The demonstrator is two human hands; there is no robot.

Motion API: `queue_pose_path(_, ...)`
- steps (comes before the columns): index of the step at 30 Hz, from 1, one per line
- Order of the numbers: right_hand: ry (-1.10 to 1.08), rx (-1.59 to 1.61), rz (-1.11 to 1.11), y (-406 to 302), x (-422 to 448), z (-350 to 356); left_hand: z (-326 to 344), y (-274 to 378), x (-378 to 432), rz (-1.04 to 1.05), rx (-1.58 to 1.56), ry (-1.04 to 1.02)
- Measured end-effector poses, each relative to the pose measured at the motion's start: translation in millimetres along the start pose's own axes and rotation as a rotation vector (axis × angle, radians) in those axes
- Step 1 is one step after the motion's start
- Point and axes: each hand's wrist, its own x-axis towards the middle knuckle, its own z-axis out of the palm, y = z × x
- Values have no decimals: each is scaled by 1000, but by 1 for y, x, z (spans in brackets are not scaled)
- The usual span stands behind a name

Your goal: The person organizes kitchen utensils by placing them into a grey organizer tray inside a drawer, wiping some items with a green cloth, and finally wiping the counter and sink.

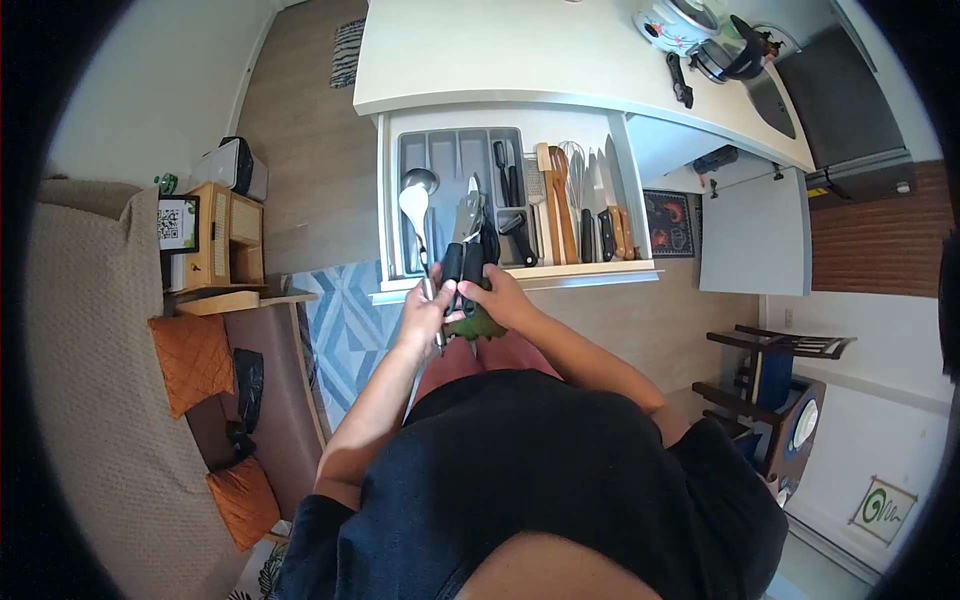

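Observation:
My left hand grips the long metal handles of a serving spoon and a ladle. Its fingers also close around black-handled metal utensils, whose exact kind I cannot tell. From the other side, my right hand pinches the same black handles with its thumb. Both hands are at the front edge of an open white drawer, and the utensil heads reach over its grey cutlery tray. Something green shows below my hands, partly hidden.
Right of the tray, the drawer holds a grater, wooden utensils, a whisk and several knives. Above runs a white countertop. A cabinet door stands open at right; a sofa is at left.

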Motion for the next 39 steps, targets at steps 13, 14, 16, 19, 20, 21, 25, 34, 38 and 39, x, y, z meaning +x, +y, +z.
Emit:
queue_pose_path(13, -16, -507, 299, -20, 99, 8, -34, 43, 76, -87, 30, 156)
queue_pose_path(14, -18, -528, 329, -20, 101, 11, -41, 30, 96, 14, 37, 119)
queue_pose_path(16, -18, -568, 357, -24, 102, 8, -32, 21, 120, 69, 109, 131)
queue_pose_path(19, -37, -623, 358, -25, 102, 9, -30, 8, 148, 272, 413, 197)
queue_pose_path(20, -20, -652, 313, -26, 102, 12, -33, 3, 155, 418, 641, 250)
queue_pose_path(21, 13, -679, 287, -22, 101, 9, -26, 7, 158, 415, 641, 225)
queue_pose_path(25, 96, -701, 270, -17, 100, 10, -8, 26, 153, 330, 874, 194)
queue_pose_path(34, 159, -732, 241, -23, 96, 19, -18, 12, 164, 365, 1143, 134)
queue_pose_path(38, 109, -751, 279, -29, 98, 20, -21, 12, 163, 365, 1135, 123)
queue_pose_path(39, 85, -752, 322, -30, 99, 19, -20, 15, 161, 388, 1155, 133)
